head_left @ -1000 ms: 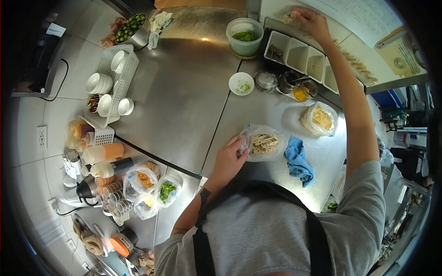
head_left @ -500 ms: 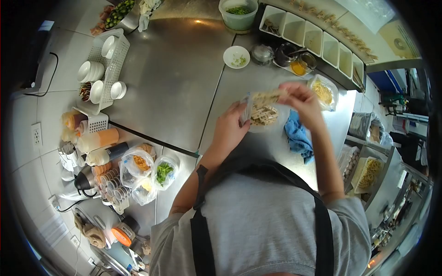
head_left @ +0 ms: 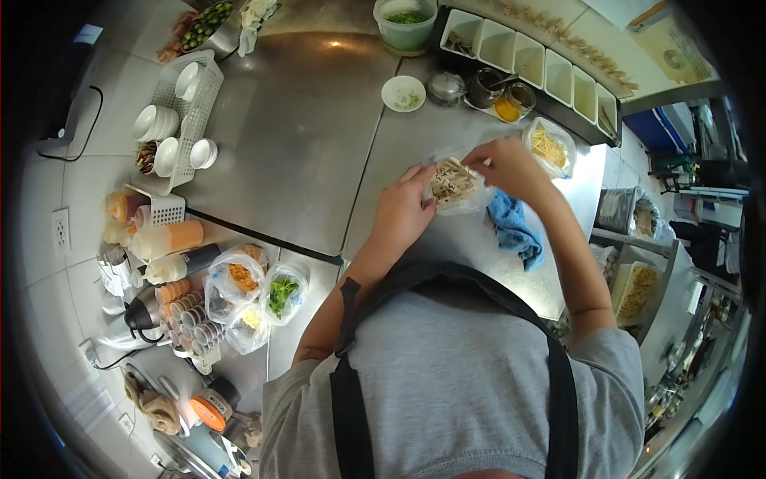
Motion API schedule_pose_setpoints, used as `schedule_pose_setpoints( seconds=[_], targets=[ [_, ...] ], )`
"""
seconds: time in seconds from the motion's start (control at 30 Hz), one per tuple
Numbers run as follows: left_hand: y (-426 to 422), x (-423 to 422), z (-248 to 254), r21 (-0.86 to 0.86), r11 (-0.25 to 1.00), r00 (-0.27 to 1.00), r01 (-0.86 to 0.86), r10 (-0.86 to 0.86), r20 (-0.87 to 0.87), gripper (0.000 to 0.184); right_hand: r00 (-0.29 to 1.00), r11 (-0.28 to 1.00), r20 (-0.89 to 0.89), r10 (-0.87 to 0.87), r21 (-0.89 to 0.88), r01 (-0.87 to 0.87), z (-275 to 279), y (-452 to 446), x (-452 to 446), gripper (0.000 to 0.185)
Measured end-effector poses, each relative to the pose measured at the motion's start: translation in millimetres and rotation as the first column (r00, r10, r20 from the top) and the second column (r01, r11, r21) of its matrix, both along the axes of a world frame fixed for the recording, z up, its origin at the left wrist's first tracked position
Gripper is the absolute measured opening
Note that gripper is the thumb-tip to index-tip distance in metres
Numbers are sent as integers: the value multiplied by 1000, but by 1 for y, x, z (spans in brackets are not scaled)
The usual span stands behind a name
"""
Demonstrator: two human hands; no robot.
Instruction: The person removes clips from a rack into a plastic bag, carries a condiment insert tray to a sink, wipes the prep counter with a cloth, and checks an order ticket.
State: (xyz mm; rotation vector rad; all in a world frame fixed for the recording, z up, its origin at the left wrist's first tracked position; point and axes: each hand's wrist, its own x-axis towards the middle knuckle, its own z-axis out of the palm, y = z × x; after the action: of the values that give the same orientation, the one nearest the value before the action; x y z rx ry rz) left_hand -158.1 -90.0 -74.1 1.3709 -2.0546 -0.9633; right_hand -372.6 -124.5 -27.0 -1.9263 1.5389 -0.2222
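Note:
A clear plastic bag [head_left: 463, 204] lies open in front of me on the steel counter, with pale narrow strips [head_left: 453, 180] bearing dark marks in it. My left hand [head_left: 401, 206] grips the bag's left edge between thumb and fingers. At the upper right of the same bag is my right hand [head_left: 507, 166], its fingers curled and fingertips together by the strips. What those fingertips hold, if anything, is hidden. A crumpled blue cloth [head_left: 516, 230] lies below my right wrist. Beyond that hand stands a bag-lined tub of yellow shreds [head_left: 549, 148].
Ahead are a white bowl [head_left: 404, 94], glass jars [head_left: 484, 88], a tub of chopped greens [head_left: 405, 29] and a row of white bins [head_left: 528, 61]. On the left stand a basket of white cups [head_left: 209, 96], squeeze bottles [head_left: 177, 238] and bagged ingredients [head_left: 282, 294].
My right hand has come down from above the bag, where it held a bunch of pale strips. The bag now lies flatter and wider open. My left hand stays at its left edge.

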Motion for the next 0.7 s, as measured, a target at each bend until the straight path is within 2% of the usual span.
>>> schedule_pose_setpoints(
  seconds=[0.03,0.07,0.13,0.23,0.33,0.43,0.53,0.63,0.7],
  targets=[
    [0,0,0,-3,1000,1000,0,0,13,57,999,995,-16,32,98,-31,-12,2,10,17],
    [0,0,1,-4,1000,1000,1,-1,27,57,991,992,-92,94,-80,-101,-37,5,15,16],
    [1,0,0,-14,1000,999,9,-8,48,56,950,876,-264,168,-402,-267,-80,5,22,14],
    [4,1,-1,-53,997,992,51,-44,121,54,855,947,-472,216,-111,-301,-80,-5,26,13],
    [10,-1,-1,-67,992,967,107,-88,241,51,832,959,-517,200,-73,-275,-66,-8,23,12],
    [9,-4,0,-15,996,961,92,-85,264,48,943,916,-317,102,-340,-213,-62,7,4,12],
    [10,-6,3,8,998,966,55,-55,252,47,996,917,-90,3,-398,-39,-18,22,6,16],
    [12,-3,5,-30,999,978,37,-30,205,46,955,960,228,-189,-164,229,-5,33,7,24],
    [12,-2,4,-102,993,978,63,-42,204,44,892,938,308,-331,0,348,-13,40,8,27]
  ],
)
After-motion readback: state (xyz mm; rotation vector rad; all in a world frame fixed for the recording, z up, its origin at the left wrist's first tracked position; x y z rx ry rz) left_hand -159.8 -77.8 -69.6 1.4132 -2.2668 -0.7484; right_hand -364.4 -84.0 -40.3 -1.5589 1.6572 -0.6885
